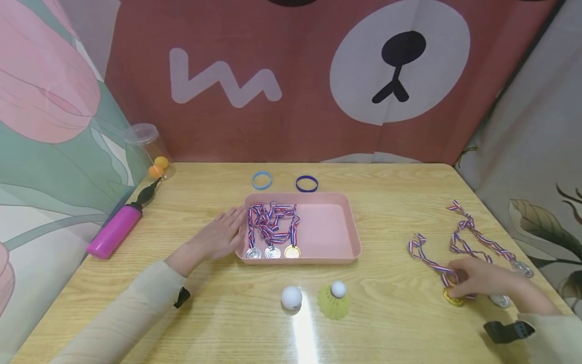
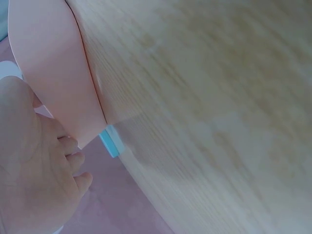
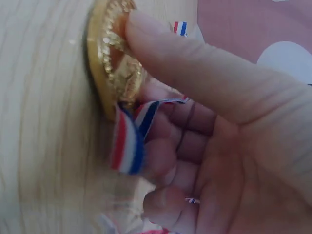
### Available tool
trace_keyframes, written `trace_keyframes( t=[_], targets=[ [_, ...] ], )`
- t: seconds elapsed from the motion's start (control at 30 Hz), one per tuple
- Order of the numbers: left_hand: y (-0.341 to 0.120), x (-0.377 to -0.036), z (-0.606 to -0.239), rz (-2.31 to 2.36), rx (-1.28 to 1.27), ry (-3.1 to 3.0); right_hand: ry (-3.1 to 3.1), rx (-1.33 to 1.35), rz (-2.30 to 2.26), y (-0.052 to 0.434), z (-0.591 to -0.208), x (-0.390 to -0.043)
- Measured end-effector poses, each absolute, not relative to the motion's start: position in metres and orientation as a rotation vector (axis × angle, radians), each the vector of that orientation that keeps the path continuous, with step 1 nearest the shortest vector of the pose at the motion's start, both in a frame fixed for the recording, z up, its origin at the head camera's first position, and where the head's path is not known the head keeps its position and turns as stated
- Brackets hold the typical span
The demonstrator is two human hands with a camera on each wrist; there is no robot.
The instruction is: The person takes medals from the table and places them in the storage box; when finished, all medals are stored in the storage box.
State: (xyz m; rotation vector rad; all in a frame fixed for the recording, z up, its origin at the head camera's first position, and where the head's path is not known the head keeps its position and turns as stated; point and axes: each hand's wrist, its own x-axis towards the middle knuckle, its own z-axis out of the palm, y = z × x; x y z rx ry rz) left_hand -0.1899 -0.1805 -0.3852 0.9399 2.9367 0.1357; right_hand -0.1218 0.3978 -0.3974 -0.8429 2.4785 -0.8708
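Medals fill the head view: three of them (image 1: 272,251) lie in a row along the near edge of a pink tray (image 1: 336,222) at the middle of the tabletop (image 1: 391,323), their striped ribbons heaped behind them. The left hand (image 1: 221,236) lies flat with straight fingers against the tray's left rim. Far to the right, the right hand (image 1: 482,280) bends its fingers onto a gold medal (image 1: 453,297) that lies on the wood, its ribbon (image 1: 425,255) trailing away toward the back. Two silver medals (image 1: 501,301) lie close by that hand with their own ribbon loops. Nearer the front edge sit a white ball (image 1: 291,297) and a yellow shuttlecock (image 1: 334,299). Behind the tray lie a light blue band (image 1: 261,180) and a dark blue band (image 1: 306,183); at the left edge are a pink pump (image 1: 113,230) and a clear tube of orange balls (image 1: 152,149).

From the left wrist, the hand (image 2: 34,165) shows relaxed fingers touching the tray's pink wall (image 2: 48,68), with the light blue band (image 2: 110,142) just past the tray's corner.

From the right wrist, the hand (image 3: 219,131) pinches the gold medal (image 3: 109,63): the thumb presses its embossed face and the curled fingers sit behind it, while the striped ribbon (image 3: 127,141) folds out between them. The medal's edge touches the tabletop (image 3: 44,146).
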Motion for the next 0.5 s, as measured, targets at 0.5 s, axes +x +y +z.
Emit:
trace_keyframes(
  t=[0.5],
  targets=[
    [-0.182, -0.191, -0.387, 0.130, 0.937, 2.933, 2.502, -0.723, -0.905, 0.400, -0.396, -0.133]
  ],
)
